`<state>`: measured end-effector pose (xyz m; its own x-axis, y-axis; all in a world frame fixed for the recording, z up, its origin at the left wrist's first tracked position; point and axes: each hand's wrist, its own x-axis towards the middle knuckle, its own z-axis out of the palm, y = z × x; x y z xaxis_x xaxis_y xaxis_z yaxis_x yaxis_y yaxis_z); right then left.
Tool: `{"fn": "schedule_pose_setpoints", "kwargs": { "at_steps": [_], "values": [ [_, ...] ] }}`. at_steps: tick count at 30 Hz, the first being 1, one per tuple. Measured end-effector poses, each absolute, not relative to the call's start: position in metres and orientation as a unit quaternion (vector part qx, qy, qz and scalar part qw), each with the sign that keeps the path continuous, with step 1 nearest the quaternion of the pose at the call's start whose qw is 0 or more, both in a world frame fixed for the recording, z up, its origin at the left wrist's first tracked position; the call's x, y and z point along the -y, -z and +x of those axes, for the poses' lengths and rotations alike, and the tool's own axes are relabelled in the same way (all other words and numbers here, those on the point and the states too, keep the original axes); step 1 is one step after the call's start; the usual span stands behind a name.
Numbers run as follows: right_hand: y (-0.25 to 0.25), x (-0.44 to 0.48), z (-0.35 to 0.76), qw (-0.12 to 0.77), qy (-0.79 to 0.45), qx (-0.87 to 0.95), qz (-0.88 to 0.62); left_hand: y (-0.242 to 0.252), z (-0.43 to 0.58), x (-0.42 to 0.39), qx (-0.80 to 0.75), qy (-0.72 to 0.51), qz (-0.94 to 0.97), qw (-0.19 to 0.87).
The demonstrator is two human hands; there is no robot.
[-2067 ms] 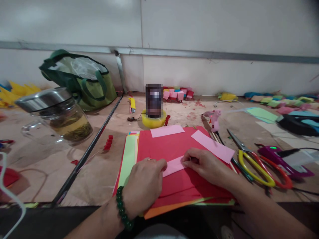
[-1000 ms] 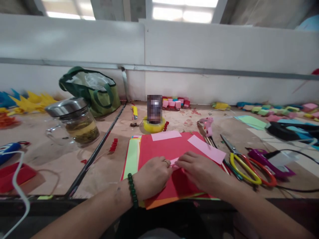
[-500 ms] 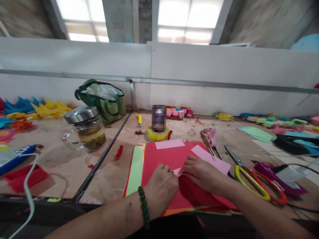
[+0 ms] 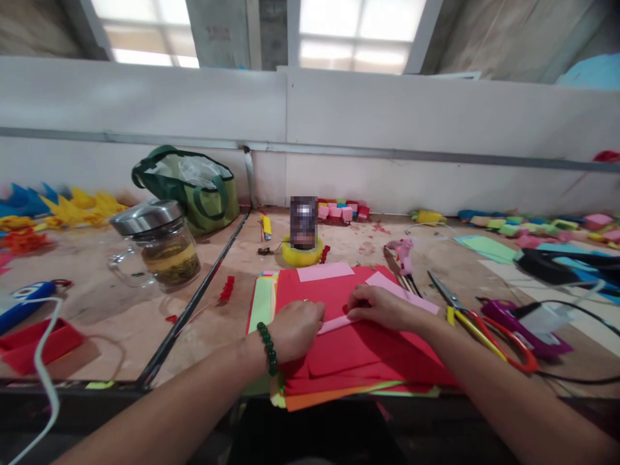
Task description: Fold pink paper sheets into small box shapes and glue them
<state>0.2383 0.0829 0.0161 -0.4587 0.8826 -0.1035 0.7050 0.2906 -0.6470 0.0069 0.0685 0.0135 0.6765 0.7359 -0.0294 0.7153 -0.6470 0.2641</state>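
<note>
A narrow folded strip of pink paper (image 4: 334, 324) lies over a stack of red paper (image 4: 372, 352). Its left end is between the fingers of my left hand (image 4: 296, 329), which wears a green bead bracelet. The right end is pinched by my right hand (image 4: 378, 305), thumb and fingers together. One flat pink paper piece (image 4: 325, 272) rests at the stack's far edge. Another pink piece (image 4: 404, 292) lies partly behind my right hand. Green sheets (image 4: 263, 303) stick out at the stack's left side.
Scissors (image 4: 477, 323) with yellow and red handles and a purple power strip (image 4: 530, 329) lie right. A pink glue gun (image 4: 403, 254) stands behind. A glass tea mug (image 4: 167, 252), green bag (image 4: 210, 200) and red paper box (image 4: 41, 345) are left. A phone (image 4: 303, 223) stands in a yellow ring (image 4: 303, 253).
My hands have drawn apart and now hold the strip by its two ends, so more of it shows. The view has shifted slightly, moving everything a little left and up.
</note>
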Motion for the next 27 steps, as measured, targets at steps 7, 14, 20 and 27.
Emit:
{"fn": "schedule_pose_setpoints", "kwargs": {
  "at_steps": [7, 14, 20, 27],
  "values": [
    [-0.02, -0.08, 0.237, 0.106, -0.341, 0.779, -0.516, -0.004, 0.006, -0.064, -0.391, -0.043, 0.916, 0.085],
    [-0.034, -0.071, 0.229, 0.043, -0.252, 0.807, -0.533, -0.007, 0.009, -0.054, -0.383, -0.029, 0.922, 0.05],
    [-0.037, -0.066, 0.233, 0.012, -0.29, 0.796, -0.531, -0.007, 0.013, -0.048, -0.378, -0.033, 0.925, 0.003],
    [-0.047, -0.058, 0.23, 0.002, -0.257, 0.799, -0.544, -0.004, 0.011, -0.049, -0.368, -0.045, 0.928, 0.016]
  ]
}}
